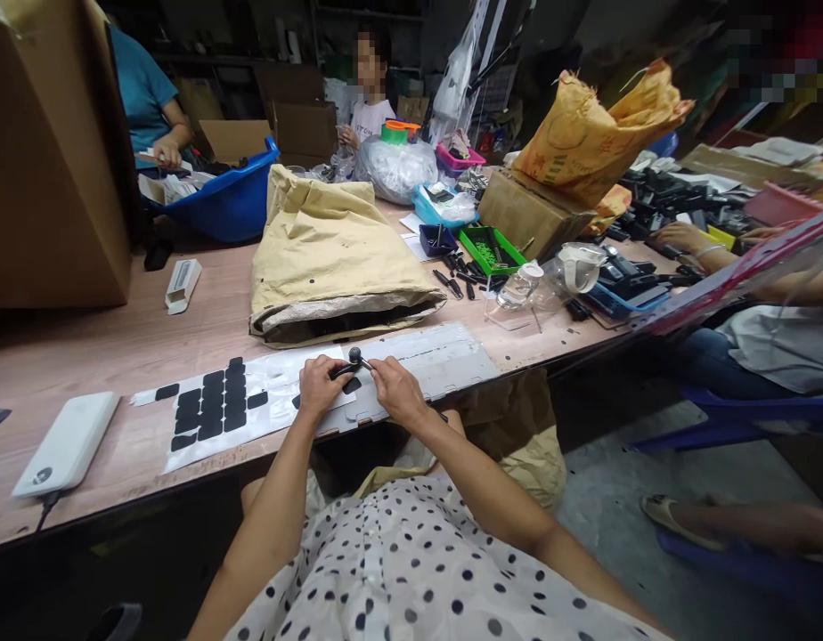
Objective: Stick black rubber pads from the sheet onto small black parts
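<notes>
My left hand (319, 385) is closed on a small black part with a round knob (354, 355), held just above the table's front edge. From the other side, my right hand (396, 390) pinches a thin piece (366, 364) whose tip meets the black part; its kind is too small to make out. Under my hands lies a grey-white board (444, 352). To its left, a white sheet (271, 374) carries rows of black rounded stickers (212, 401). A loose black square (351, 385) sits between my hands.
Behind my hands lies a beige sack (338, 258), its dark mouth towards me. A white power bank (68, 445) with a cable is at left. Farther back stand a blue basin (217, 206), a green tray (492, 249) and a clear bottle (520, 285). Co-workers sit around the table.
</notes>
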The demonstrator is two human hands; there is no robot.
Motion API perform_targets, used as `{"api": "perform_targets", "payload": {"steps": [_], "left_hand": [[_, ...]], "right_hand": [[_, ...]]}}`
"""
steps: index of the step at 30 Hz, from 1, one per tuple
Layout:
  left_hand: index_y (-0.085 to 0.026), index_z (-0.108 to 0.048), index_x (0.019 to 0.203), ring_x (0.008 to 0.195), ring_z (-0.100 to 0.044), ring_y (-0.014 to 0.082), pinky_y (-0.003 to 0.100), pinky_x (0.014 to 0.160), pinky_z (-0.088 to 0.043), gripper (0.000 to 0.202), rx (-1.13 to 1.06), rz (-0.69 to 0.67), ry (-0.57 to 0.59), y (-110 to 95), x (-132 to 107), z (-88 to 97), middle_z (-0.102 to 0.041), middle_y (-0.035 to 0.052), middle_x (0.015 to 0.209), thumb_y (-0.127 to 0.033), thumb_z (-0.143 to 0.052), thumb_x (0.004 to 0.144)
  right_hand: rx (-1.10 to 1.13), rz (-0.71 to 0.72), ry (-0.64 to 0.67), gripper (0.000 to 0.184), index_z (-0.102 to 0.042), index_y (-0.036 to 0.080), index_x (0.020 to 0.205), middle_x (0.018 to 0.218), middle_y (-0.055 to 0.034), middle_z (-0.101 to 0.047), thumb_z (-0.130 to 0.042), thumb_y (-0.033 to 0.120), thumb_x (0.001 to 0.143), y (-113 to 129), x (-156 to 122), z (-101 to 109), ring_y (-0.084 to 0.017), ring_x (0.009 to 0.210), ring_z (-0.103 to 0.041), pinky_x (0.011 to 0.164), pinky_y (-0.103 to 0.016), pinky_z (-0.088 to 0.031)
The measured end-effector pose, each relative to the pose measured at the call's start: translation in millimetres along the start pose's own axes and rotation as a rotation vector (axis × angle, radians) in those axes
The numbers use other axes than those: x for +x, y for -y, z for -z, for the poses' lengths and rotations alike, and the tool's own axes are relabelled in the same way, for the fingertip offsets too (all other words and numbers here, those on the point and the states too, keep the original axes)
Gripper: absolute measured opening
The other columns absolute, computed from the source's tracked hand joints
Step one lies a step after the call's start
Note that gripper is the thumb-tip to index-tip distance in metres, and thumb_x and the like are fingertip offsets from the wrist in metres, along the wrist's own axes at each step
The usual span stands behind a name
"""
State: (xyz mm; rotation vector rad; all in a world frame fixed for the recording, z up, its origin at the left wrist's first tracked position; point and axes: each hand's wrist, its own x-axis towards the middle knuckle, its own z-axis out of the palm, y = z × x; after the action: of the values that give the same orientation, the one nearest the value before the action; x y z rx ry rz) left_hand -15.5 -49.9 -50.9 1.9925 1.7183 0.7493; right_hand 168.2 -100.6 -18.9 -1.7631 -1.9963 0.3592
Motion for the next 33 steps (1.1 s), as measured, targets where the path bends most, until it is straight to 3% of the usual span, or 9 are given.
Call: {"api": "perform_targets", "payload": {"steps": [6, 14, 27, 33], "left_hand": [[-0.03, -0.079, 0.089, 0.097, -0.059, 0.0279, 0.041, 0.086, -0.045, 0.012, -0.003, 0.0, -0.01, -1, -1, 0.8, -0.072, 0.003, 0.09, -0.03, -0.075, 0.078], [-0.029, -0.077, 0.095, 0.095, -0.059, 0.0259, 0.04, 0.088, -0.046, 0.015, -0.052, -0.022, -0.012, 2, -2, 2.8, -0.073, 0.0023, 0.092, -0.031, -0.068, 0.084], [-0.03, -0.078, 0.102, 0.098, -0.06, 0.0255, 0.039, 0.089, -0.045, 0.024, -0.058, -0.032, -0.001, 7, -4, 2.7, -0.076, 0.0028, 0.102, -0.034, -0.056, 0.091], [-0.028, -0.077, 0.098, 0.1, -0.06, 0.027, 0.042, 0.091, -0.046, 0.023, -0.063, -0.041, -0.025, -4, -5, 11.1, -0.075, 0.0052, 0.102, -0.034, -0.056, 0.091]], "right_hand": [[-0.099, -0.038, -0.076, 0.035, -0.067, 0.029, 0.128, 0.109, -0.0049, -0.066, -0.044, 0.023, 0.103, -9, 8, 5, -0.019, 0.091, -0.063, 0.077, -0.027, -0.048], [-0.294, -0.016, -0.061, 0.029, -0.072, 0.025, 0.119, 0.101, -0.0101, -0.064, -0.05, 0.022, 0.1, -37, 11, 1, -0.025, 0.096, -0.053, 0.078, -0.032, -0.039], [-0.317, -0.007, -0.092, 0.03, -0.07, 0.025, 0.122, 0.102, -0.0102, -0.062, -0.051, 0.025, 0.1, -37, 8, -2, -0.026, 0.097, -0.049, 0.081, -0.034, -0.036], [-0.32, -0.003, -0.078, 0.03, -0.069, 0.025, 0.122, 0.103, -0.0102, -0.061, -0.051, 0.024, 0.099, -35, 10, -3, -0.026, 0.098, -0.048, 0.081, -0.034, -0.036]]}}
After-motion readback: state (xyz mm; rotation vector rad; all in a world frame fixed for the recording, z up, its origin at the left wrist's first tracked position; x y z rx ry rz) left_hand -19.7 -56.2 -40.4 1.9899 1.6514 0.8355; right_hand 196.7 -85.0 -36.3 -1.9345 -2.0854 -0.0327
